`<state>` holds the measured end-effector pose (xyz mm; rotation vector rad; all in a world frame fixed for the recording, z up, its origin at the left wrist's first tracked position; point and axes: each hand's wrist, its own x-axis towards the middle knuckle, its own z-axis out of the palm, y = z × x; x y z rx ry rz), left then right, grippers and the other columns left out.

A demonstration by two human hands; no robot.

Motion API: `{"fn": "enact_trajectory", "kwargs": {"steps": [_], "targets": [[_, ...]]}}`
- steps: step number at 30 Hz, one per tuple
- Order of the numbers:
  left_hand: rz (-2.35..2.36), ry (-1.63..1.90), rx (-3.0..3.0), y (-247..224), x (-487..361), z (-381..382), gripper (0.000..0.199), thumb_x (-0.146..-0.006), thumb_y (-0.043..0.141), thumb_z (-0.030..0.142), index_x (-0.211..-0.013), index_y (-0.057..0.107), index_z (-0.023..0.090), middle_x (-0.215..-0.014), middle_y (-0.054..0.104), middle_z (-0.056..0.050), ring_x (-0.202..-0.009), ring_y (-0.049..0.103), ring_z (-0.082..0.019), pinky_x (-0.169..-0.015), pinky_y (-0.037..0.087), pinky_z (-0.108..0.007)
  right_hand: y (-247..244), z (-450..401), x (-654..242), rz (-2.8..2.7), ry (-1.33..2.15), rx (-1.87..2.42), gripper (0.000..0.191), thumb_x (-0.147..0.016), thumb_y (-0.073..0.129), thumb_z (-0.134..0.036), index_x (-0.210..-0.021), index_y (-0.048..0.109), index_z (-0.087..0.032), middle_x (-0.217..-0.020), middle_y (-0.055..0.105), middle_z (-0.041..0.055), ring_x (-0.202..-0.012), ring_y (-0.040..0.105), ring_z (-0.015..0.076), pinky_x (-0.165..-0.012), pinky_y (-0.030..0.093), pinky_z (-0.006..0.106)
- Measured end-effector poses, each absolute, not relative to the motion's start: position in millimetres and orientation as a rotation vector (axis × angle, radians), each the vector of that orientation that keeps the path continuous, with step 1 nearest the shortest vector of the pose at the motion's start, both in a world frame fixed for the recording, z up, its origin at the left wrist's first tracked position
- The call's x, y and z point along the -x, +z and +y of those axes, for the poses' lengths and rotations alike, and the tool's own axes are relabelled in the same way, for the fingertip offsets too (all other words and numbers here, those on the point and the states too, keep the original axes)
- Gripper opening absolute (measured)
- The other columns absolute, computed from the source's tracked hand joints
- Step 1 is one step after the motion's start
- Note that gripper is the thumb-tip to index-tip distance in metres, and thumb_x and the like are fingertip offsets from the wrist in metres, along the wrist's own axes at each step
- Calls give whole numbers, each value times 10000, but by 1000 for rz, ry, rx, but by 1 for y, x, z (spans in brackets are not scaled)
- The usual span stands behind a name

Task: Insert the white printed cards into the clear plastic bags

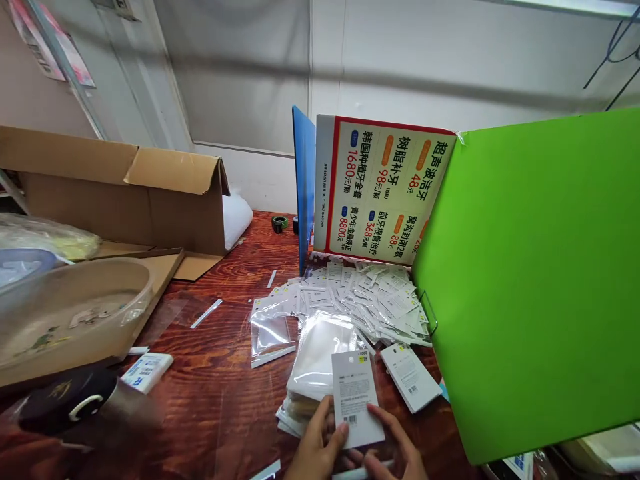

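A white printed card (354, 387) with a hang hole and a yellow corner mark is upright between my hands. My left hand (317, 447) grips its lower left, thumb on the front. My right hand (400, 440) has its index finger on the card's right edge, with the thumb bent low near a white strip (363, 472) below the card. What that strip belongs to is partly hidden. Just behind lies a stack of clear plastic sleeves (317, 357). On the right rests a small stack of similar cards (411, 377).
A heap of packed white cards (360, 300) lies against a printed board (380, 190), between a blue panel (304, 187) and a green panel (535, 280). At left are a plastic basin (135, 287), a cardboard box (175, 207) and a blurred dark object (65, 397).
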<state>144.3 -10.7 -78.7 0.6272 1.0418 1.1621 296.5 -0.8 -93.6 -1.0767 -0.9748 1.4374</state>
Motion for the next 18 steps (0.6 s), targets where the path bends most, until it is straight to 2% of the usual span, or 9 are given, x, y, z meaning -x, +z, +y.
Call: {"fn": "enact_trajectory", "kwargs": {"steps": [2, 7, 10, 13, 15, 18], "targets": [[1023, 1148, -648, -74, -143, -11, 740, -696, 747, 630, -1279, 527, 231, -1074, 711, -132, -663, 669, -178, -567, 497, -261, -94, 2, -300, -1014, 1448, 1064, 673, -556, 883, -507, -1140, 703, -223, -1079, 730, 114, -667, 687, 223, -664, 594, 353], [997, 1113, -745, -53, -147, -18, 669, -749, 702, 626, -1257, 541, 221, -1068, 701, -122, -740, 678, -197, -611, 510, -267, -79, 4, -312, -1176, 1421, 1084, 533, -637, 849, -462, -1083, 730, -195, -1032, 742, 115, -917, 701, 297, -805, 576, 365], [1015, 1135, -780, -44, -150, -22, 642, -792, 635, 650, -1247, 550, 206, -1002, 703, -102, -730, 677, -195, -646, 528, -284, -61, 10, -316, -1214, 1405, 1114, 531, -649, 840, -464, -1085, 733, -182, -1025, 744, 111, -910, 700, 291, -794, 575, 357], [1179, 1237, -900, -38, -146, -23, 618, -874, 466, 679, -1249, 539, 193, -944, 691, -86, -634, 653, -179, -588, 516, -290, -42, 37, -320, -1177, 1333, 1202, 546, -647, 831, -495, -1072, 728, -168, -981, 748, 113, -874, 700, 285, -746, 581, 358], [1392, 1326, -1041, -34, -137, -22, 534, -913, 431, 624, -1195, 566, 191, -906, 688, -75, -635, 644, -186, -609, 509, -303, -34, 64, -325, -1092, 1184, 1232, 627, -659, 791, -565, -1133, 695, -165, -1023, 733, 112, -942, 690, 283, -775, 578, 366], [1699, 1402, -1233, -24, -115, -16, 382, -924, 468, 512, -1091, 626, 206, -930, 706, -79, -801, 663, -237, -765, 502, -344, -33, 100, -339, -1121, 1016, 1312, 802, -727, 635, -682, -1306, 565, -131, -1097, 697, 130, -947, 695, 262, -803, 571, 375]]}}
